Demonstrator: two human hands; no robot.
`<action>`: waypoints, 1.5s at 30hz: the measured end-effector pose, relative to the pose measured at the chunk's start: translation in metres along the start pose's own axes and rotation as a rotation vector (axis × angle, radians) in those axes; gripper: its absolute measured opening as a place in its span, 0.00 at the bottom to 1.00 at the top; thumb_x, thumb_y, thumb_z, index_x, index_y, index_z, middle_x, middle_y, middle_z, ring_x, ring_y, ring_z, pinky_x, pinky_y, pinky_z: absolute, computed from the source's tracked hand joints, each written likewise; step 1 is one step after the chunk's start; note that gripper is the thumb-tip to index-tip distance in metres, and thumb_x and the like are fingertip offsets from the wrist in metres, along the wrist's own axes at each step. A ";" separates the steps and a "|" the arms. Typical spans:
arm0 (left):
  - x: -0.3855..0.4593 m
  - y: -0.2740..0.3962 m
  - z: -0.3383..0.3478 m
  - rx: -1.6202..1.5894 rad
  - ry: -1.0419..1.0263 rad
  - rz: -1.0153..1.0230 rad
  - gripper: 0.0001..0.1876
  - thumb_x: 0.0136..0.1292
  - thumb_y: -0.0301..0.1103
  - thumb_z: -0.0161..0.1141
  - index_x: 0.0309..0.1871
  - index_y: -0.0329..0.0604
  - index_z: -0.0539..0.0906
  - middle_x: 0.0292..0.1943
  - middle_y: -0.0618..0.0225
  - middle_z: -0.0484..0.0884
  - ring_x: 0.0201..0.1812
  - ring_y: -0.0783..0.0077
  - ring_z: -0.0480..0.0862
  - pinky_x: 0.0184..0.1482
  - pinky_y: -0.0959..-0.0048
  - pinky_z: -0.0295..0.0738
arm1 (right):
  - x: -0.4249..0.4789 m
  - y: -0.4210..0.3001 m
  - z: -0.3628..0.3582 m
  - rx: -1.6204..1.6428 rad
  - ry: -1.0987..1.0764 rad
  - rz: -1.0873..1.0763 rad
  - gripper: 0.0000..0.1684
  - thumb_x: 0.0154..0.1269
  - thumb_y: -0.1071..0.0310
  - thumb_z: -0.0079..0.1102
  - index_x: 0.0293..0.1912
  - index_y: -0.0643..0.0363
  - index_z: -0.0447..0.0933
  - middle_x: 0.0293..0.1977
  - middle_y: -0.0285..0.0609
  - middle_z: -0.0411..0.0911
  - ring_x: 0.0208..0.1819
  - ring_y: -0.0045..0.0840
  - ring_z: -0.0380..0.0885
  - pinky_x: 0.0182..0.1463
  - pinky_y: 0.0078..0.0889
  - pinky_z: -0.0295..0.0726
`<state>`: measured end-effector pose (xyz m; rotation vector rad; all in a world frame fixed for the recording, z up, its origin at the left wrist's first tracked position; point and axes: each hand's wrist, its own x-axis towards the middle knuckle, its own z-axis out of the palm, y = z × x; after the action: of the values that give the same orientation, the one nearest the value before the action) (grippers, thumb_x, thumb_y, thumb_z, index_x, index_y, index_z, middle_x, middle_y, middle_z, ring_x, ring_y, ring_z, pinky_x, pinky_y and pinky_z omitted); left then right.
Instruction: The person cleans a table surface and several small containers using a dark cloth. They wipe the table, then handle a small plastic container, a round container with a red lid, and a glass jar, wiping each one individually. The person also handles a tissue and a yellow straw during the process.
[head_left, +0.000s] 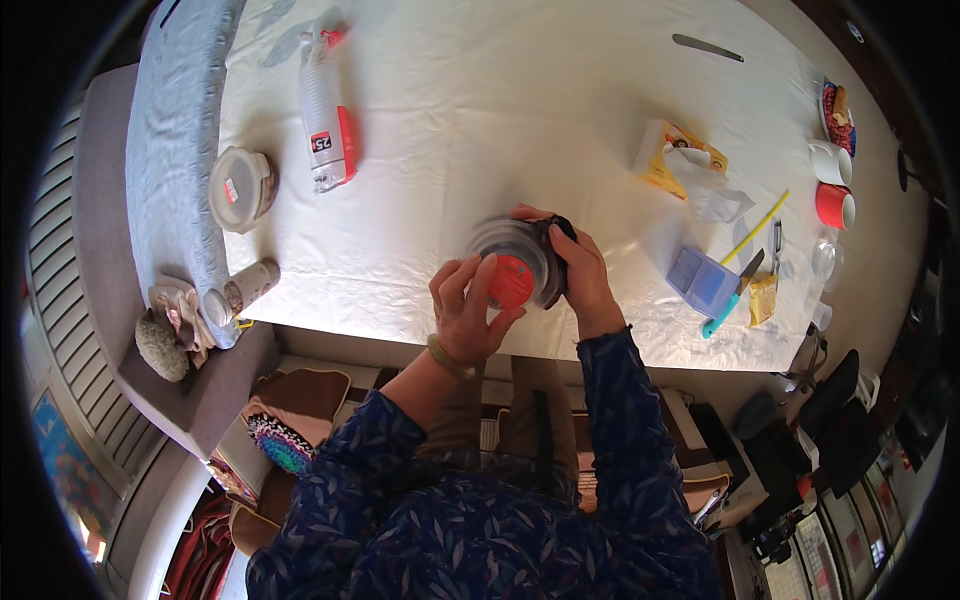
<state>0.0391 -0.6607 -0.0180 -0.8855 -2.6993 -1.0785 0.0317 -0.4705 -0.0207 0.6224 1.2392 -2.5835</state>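
Over the near edge of the table, my two hands hold a round clear plastic container (541, 259) with dark contents. My left hand (466, 307) has its fingers on the clear lid, beside a round red label (511, 282). At the container's other side, my right hand (583, 274) grips it, with a black piece (564, 229) by the thumb. The lid's outline is blurred, so whether it sits on the container or is apart cannot be told.
On the cream tablecloth (450, 135) lie a sleeve of plastic cups (324, 112), a lidded round tub (238, 189) and a jar (251, 286) at left. Rightward are a tissue pack (664, 161), a blue box (701, 279), a turquoise-handled knife (724, 315) and mugs (831, 163).
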 end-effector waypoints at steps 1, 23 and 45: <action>0.000 0.000 0.000 -0.001 0.000 0.001 0.39 0.52 0.45 0.73 0.65 0.34 0.73 0.62 0.55 0.66 0.59 0.49 0.68 0.61 0.56 0.68 | 0.008 -0.002 -0.002 -0.022 -0.038 0.009 0.22 0.75 0.60 0.46 0.56 0.67 0.77 0.52 0.42 0.80 0.55 0.25 0.76 0.64 0.28 0.71; -0.001 0.002 0.000 0.021 -0.013 -0.006 0.39 0.56 0.49 0.71 0.66 0.31 0.72 0.63 0.53 0.66 0.60 0.48 0.67 0.62 0.56 0.67 | 0.028 0.016 -0.016 -0.017 0.019 0.116 0.20 0.74 0.59 0.54 0.54 0.66 0.77 0.44 0.38 0.81 0.45 0.21 0.77 0.52 0.25 0.75; -0.002 -0.002 -0.002 0.011 -0.048 -0.009 0.40 0.55 0.48 0.72 0.66 0.33 0.71 0.63 0.53 0.65 0.62 0.47 0.66 0.64 0.55 0.65 | 0.108 -0.007 -0.007 -0.540 -0.435 0.426 0.16 0.66 0.60 0.62 0.44 0.64 0.81 0.36 0.34 0.81 0.38 0.17 0.75 0.45 0.23 0.75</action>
<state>0.0396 -0.6639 -0.0182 -0.9105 -2.7476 -1.0566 -0.0647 -0.4607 -0.0691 0.1703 1.3780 -1.7963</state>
